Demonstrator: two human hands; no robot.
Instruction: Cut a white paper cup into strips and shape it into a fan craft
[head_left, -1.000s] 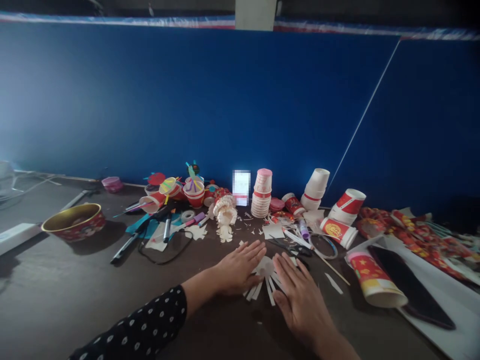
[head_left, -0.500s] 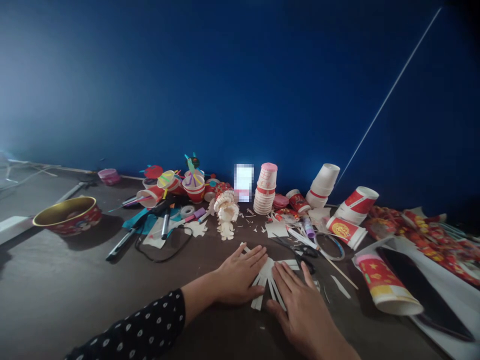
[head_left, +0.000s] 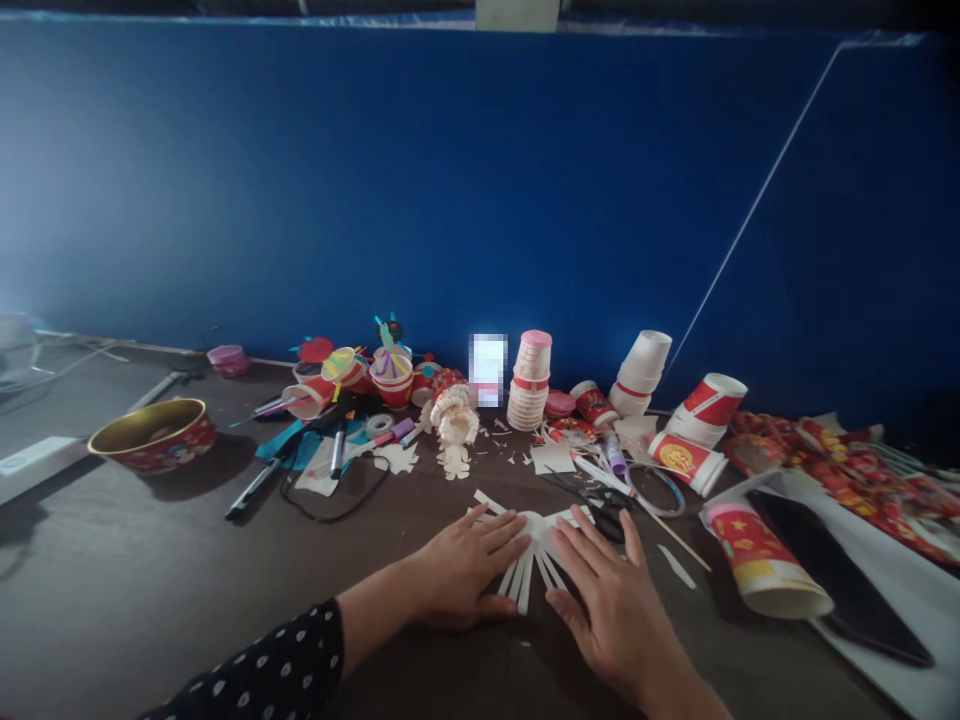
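Note:
A white paper cup cut into strips (head_left: 537, 528) lies spread flat on the dark table, its strips fanning out from a round middle. On its left side my left hand (head_left: 466, 565) rests palm down, fingers stretched over the strips. My right hand (head_left: 609, 590) lies flat on the right side with its fingers spread. Both hands cover part of the strips. Just beyond my right fingers are black-handled scissors (head_left: 609, 518), partly hidden.
Behind stand a stack of paper cups (head_left: 529, 390) and a cup figure with curled paper (head_left: 454, 425). Left are a red-gold bowl (head_left: 161, 455) and markers (head_left: 339, 450). Right are a lying red-yellow cup (head_left: 765, 560), a black phone (head_left: 840, 580) and a wooden stick (head_left: 679, 540).
Both hands have slid slightly outward over the strips, showing more of the round middle. The head view has tilted up a little.

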